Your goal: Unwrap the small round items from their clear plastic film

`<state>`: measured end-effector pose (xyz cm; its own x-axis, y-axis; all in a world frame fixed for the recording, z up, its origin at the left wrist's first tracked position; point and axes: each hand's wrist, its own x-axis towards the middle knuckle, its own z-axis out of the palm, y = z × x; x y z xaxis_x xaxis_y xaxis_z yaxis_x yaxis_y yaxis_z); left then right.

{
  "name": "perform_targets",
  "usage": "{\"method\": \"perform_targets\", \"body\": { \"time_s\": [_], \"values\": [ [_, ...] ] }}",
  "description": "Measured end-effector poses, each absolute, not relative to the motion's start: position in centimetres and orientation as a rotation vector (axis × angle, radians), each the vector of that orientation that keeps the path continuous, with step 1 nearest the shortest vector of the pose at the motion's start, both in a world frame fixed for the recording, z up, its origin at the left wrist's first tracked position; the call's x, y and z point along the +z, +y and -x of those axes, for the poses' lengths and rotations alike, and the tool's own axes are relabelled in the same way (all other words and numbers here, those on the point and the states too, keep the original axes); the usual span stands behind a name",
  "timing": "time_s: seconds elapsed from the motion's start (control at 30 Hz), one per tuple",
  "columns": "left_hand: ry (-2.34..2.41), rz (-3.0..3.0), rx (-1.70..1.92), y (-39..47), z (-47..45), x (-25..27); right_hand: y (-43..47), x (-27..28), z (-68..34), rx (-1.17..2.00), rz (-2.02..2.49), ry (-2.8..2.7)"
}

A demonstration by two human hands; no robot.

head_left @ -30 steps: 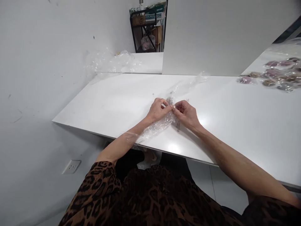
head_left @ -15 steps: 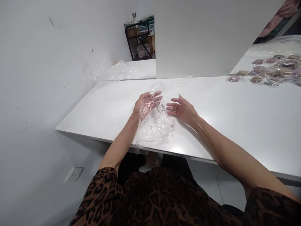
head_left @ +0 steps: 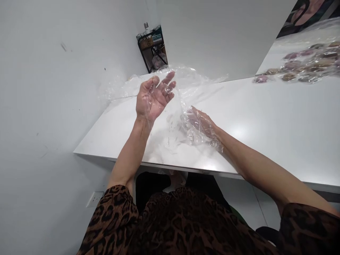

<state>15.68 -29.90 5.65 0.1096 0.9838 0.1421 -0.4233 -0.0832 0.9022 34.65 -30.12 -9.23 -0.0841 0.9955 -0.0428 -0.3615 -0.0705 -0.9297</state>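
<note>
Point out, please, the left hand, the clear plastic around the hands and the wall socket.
Left hand [head_left: 154, 99], head view: on the palm.
Clear plastic [head_left: 191, 134], head view: its crumpled part.
Wall socket [head_left: 95, 199], head view: on its faceplate.

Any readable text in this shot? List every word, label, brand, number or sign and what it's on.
None legible.
Brown box on the black rack: dark marking, too small and blurred to read.
Green-and-white box beside it: pale print, too blurred to read.
Clear plastic film: no print visible.
Wrapped pieces at right: no readable labels.
</note>
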Motion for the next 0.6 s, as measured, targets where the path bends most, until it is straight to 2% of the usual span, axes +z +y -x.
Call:
{"method": "perform_targets", "body": {
  "time_s": [0.17,0.47,0.6],
  "values": [
    [0.723,-1.156,1.435,-29.6,-15.6,9.1,-28.7,-9.5,-34.9,1.516,1.013,-0.693],
    [0.518,-1.444,1.377,-29.8,-14.5,14.0,-28.0,-9.3,-36.3,1.395,1.047,-0.673],
    [0.609,-1.545,1.5,-30.5,-15.4,16.6,-28.3,-9.0,-36.1,1.31,1.078,-0.721]
  ]
}}
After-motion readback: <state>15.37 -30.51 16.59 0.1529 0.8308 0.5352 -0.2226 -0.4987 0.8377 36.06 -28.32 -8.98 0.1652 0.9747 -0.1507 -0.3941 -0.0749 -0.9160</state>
